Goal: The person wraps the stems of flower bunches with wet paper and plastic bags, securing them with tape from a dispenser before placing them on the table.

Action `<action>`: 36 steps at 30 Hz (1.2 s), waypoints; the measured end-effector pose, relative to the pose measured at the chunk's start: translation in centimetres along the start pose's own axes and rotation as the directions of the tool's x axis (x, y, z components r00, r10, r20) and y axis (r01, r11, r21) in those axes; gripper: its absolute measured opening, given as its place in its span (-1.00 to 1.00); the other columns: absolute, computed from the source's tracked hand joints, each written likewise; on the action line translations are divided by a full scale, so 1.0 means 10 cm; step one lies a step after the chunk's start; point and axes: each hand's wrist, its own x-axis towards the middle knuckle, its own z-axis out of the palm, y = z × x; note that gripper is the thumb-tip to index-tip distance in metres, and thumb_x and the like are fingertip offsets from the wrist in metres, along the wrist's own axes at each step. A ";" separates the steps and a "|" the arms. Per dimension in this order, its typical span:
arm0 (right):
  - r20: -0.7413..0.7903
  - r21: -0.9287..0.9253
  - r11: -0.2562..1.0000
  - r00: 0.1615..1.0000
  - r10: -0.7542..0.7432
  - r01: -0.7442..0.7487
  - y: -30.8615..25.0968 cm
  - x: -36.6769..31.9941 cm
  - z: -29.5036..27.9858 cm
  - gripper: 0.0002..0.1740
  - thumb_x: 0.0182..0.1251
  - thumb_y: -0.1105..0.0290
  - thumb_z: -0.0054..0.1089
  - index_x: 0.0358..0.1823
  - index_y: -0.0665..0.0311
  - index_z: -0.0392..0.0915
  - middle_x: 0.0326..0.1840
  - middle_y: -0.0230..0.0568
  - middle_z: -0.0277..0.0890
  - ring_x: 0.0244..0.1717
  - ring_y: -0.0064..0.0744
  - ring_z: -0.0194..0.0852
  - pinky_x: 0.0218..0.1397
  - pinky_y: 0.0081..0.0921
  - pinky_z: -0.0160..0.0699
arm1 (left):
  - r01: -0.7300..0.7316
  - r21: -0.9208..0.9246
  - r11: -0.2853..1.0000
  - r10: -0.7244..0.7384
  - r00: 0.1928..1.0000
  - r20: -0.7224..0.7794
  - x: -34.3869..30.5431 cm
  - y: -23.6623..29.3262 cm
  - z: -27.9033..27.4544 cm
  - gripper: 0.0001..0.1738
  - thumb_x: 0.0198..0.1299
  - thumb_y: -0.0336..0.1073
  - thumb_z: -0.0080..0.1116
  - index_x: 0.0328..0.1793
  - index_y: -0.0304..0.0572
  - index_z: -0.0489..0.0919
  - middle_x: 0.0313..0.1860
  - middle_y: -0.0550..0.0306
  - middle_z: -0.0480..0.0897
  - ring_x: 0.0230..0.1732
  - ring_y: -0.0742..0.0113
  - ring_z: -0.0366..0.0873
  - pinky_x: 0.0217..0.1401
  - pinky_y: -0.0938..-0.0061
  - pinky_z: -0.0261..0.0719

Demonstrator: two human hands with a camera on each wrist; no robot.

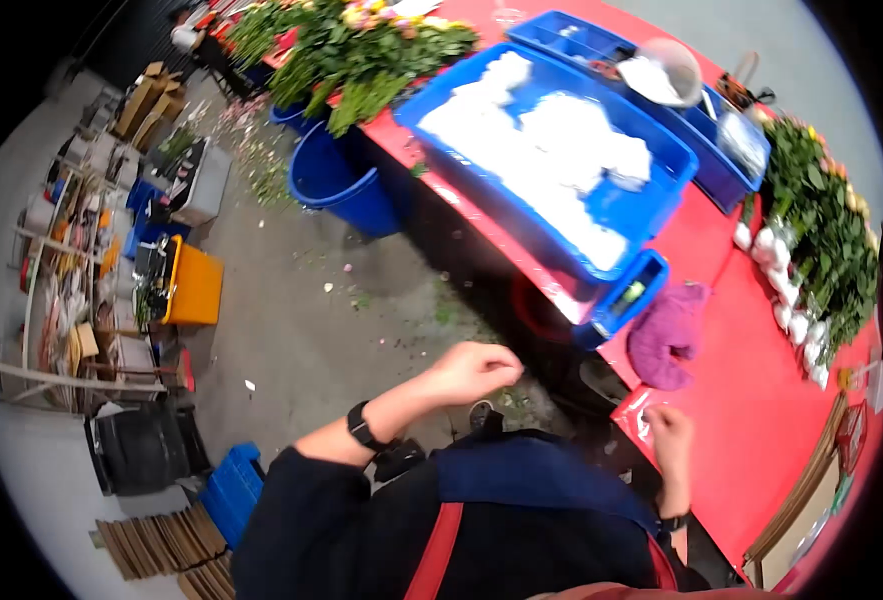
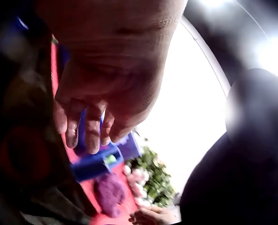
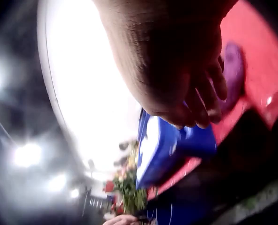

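Currently stands at the red table (image 1: 741,430), with nothing in either hand. Holds left hand (image 1: 473,373) out over the floor (image 1: 296,320), short of the table edge, with fingers (image 2: 93,138) hanging loosely bent and slightly spread, pinching nothing. Holds right hand (image 1: 669,432) by the table edge, just below the purple cloth (image 1: 664,340) in the head view, again with loosely bent fingers and an empty grip. Cannot tell, for either hand, quite where the thumb lies, nor whether the right one brushes the table.

Has the cloth crumpled on the tabletop, right beside the small blue tray (image 1: 601,326), with something green (image 1: 633,291) inside. Next to that, has the big blue tub (image 1: 561,268), heaped with white stuff (image 1: 561,130) too overexposed to make out. Beyond the tub, more blue bins (image 1: 696,135). To the right, on the table, a row of flowers (image 1: 816,215) with white-wrapped ends (image 1: 786,290); at the far left end, another leafy pile (image 1: 371,60). Below, on the floor, a blue bucket (image 1: 366,210) near the table, among scattered leaf scraps.
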 end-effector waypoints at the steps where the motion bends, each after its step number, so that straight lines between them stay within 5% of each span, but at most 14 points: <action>1: 0.118 -0.046 0.991 0.986 -0.120 0.126 -0.30 0.01 0.33 -0.81 0.28 0.41 0.23 -0.31 0.45 0.63 -0.37 -0.13 0.63 -0.30 -0.35 0.58 -0.21 -0.43 0.50 | 0.034 -0.052 0.998 -0.039 0.994 -0.101 -0.25 -0.39 -0.17 -0.78 0.27 -0.27 0.19 -0.06 -0.25 0.66 -0.28 0.16 0.72 -0.23 0.50 0.63 -0.10 0.55 0.57; 4: 0.321 -0.177 0.852 0.848 -0.423 0.492 -1.11 0.11 1.03 -0.79 0.22 0.37 0.27 -0.31 0.41 0.64 -0.30 0.03 0.63 -0.25 -0.06 0.62 -0.16 -0.32 0.54 | 0.143 -0.225 0.964 -0.213 0.920 -0.329 -0.89 -1.05 -0.57 -0.78 0.29 -0.30 0.17 -0.10 -0.32 0.65 -0.32 0.15 0.71 -0.26 0.53 0.62 -0.14 0.57 0.57; 5: 0.275 -0.161 0.807 0.811 -0.516 0.568 -1.26 0.16 1.20 -0.77 0.18 0.37 0.30 -0.22 0.39 0.64 -0.24 0.02 0.63 -0.23 -0.04 0.62 -0.14 -0.30 0.56 | 0.173 -0.292 0.941 -0.280 0.882 -0.379 -1.03 -1.18 -0.66 -0.79 0.29 -0.31 0.16 -0.12 -0.34 0.65 -0.33 0.14 0.70 -0.27 0.53 0.61 -0.15 0.58 0.57; 8: 0.278 -0.124 0.824 0.817 -0.506 0.552 -1.58 0.38 1.51 -0.73 0.16 0.40 0.30 -0.13 0.37 0.62 -0.24 0.03 0.61 -0.20 -0.04 0.62 -0.13 -0.31 0.57 | 0.097 -0.483 0.870 -0.343 0.823 -0.453 -1.14 -1.57 -0.83 -0.78 0.29 -0.31 0.16 -0.13 -0.35 0.65 -0.35 0.17 0.69 -0.30 0.54 0.59 -0.16 0.59 0.57; 16: 0.187 -0.186 0.808 0.828 -0.529 0.558 -2.19 1.25 2.00 -0.82 0.18 0.43 0.26 -0.25 0.39 0.64 -0.37 0.01 0.60 -0.36 -0.17 0.61 -0.27 -0.38 0.54 | 0.012 -0.105 0.994 -0.070 0.813 -0.578 -0.41 -1.68 -2.03 -0.75 0.22 -0.29 0.21 -0.08 -0.32 0.66 -0.30 0.13 0.71 -0.28 0.51 0.61 -0.18 0.56 0.57; 20: 0.215 -0.168 0.893 0.900 -0.379 0.417 -2.51 1.86 2.24 -0.82 0.22 0.40 0.26 -0.26 0.39 0.64 -0.40 -0.02 0.60 -0.39 -0.23 0.59 -0.25 -0.44 0.54 | 0.107 -0.034 0.994 -0.103 0.752 -0.651 0.03 -1.64 -2.81 -0.72 0.21 -0.25 0.23 -0.05 -0.30 0.66 -0.29 0.09 0.72 -0.30 0.45 0.64 -0.19 0.52 0.58; 25: 0.310 -0.103 0.885 0.860 -0.406 0.455 -3.13 2.47 2.58 -0.83 0.22 0.42 0.24 -0.27 0.40 0.64 -0.36 0.02 0.62 -0.35 -0.13 0.62 -0.22 -0.39 0.56 | 0.106 0.006 0.994 -0.067 0.672 -0.738 0.43 -1.55 -3.76 -0.74 0.18 -0.24 0.24 -0.11 -0.26 0.67 -0.27 -0.02 0.72 -0.26 0.22 0.69 -0.14 0.39 0.61; 28: 0.312 -0.148 0.794 0.789 -0.529 0.590 -3.52 2.70 2.75 -0.84 0.21 0.42 0.24 -0.28 0.39 0.64 -0.35 0.05 0.61 -0.32 -0.05 0.62 -0.21 -0.36 0.56 | 0.129 0.124 0.984 0.020 0.610 -0.792 0.78 -1.73 -4.55 -0.79 0.17 -0.25 0.19 -0.20 -0.22 0.68 -0.30 -0.10 0.69 -0.27 0.07 0.68 -0.17 0.32 0.61; 32: 0.312 -0.126 0.841 0.826 -0.469 0.525 -3.84 2.94 2.97 -0.87 0.19 0.45 0.24 -0.30 0.39 0.63 -0.36 0.04 0.60 -0.32 -0.03 0.60 -0.21 -0.34 0.56 | 0.104 0.377 0.920 0.280 0.496 -0.822 1.44 -1.94 -5.99 -0.78 0.19 -0.21 0.14 -0.26 -0.18 0.68 -0.31 -0.11 0.68 -0.25 -0.05 0.66 -0.17 0.23 0.60; 36: 0.197 -0.203 0.892 0.909 -0.366 0.403 -4.03 3.11 3.22 -0.88 0.18 0.48 0.25 -0.31 0.40 0.63 -0.39 0.03 0.60 -0.36 -0.05 0.61 -0.23 -0.34 0.56 | 0.337 0.479 0.810 0.330 0.413 -0.849 2.29 -2.08 -7.46 -0.77 0.21 -0.16 0.08 -0.23 -0.05 0.71 -0.25 -0.09 0.68 -0.19 -0.13 0.63 -0.09 0.11 0.59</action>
